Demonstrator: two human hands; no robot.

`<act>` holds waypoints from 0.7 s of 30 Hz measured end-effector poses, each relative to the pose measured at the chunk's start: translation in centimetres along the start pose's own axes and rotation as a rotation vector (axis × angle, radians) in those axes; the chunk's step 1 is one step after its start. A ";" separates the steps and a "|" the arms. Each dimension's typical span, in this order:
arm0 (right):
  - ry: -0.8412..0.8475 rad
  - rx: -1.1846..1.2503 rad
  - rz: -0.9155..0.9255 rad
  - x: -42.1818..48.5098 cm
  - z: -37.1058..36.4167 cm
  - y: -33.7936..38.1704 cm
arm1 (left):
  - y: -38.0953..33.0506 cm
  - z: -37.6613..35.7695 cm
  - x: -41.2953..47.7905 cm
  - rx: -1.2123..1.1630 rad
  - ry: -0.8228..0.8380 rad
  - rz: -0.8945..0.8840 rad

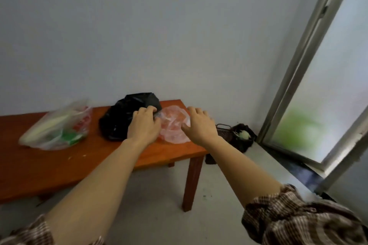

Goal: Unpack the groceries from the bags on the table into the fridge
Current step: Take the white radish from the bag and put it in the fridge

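clear bag between curled left fingers, grip unclear, and spread right fingers

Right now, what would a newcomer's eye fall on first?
The left hand and right hand reach over a pink bag at the right end of the red-brown table, one at each edge, the right one open. A black bag sits just left, a clear bag further left.

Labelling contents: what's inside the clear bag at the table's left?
Through the clear bag show a long pale item and a green item; the red may be print. Blur hides what they are, and anything beneath them is covered.
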State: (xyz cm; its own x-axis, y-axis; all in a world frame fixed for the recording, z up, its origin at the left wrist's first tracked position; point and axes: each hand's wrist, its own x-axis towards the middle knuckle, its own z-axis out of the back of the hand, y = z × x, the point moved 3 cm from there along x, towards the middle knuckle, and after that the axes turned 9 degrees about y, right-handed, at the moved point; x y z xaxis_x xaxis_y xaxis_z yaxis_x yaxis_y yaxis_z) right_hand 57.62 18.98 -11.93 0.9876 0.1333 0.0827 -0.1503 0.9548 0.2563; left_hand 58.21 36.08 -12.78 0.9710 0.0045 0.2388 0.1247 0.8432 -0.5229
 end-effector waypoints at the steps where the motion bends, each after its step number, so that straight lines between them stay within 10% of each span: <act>1: 0.003 0.008 0.026 2.0 -1.1 1.6 | 2.2 0.6 1.3 0.001 -0.012 0.017; 21: 0.256 0.038 0.168 31.0 -19.6 27.8 | 40.3 7.2 21.6 0.073 0.035 0.175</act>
State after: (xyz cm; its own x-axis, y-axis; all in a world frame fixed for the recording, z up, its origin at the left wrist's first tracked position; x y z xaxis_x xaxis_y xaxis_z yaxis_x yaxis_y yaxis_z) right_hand 84.97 54.87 -21.16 0.9272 0.3558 -0.1172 -0.3093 0.9036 0.2963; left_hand 82.71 74.05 -22.82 0.9833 0.1364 0.1203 -0.0602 0.8682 -0.4926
